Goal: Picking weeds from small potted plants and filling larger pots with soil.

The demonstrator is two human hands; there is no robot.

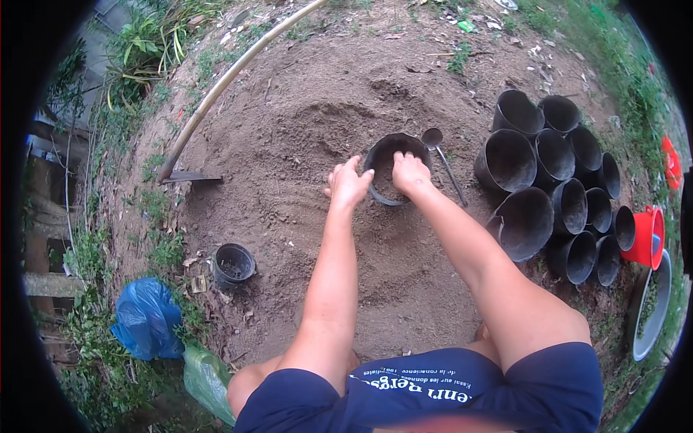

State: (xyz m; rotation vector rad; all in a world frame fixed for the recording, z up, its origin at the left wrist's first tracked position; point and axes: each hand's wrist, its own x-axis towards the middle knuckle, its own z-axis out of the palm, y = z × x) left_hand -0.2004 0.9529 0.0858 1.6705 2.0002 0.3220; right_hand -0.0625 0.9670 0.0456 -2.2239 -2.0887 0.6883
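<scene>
A black plastic plant pot (383, 145) stands on loose brown soil in front of me, with soil inside it. My left hand (348, 183) is just left of the pot, fingers spread and holding nothing; its thumb is close to the rim, and contact is unclear. Over the near right rim, my right hand (411, 172) reaches into the pot with its fingers bent down toward the soil. Whether those fingers hold anything is hidden. A metal ladle (432, 138) lies on the ground right beside the pot, its handle pointing toward me.
Several black pots (510, 159) are grouped at right, near a red bucket (642, 238) and a grey basin (665, 287). A long-handled hoe (190, 177) rests at left. A small black pot (234, 263) and a blue plastic bag (149, 319) are nearer me.
</scene>
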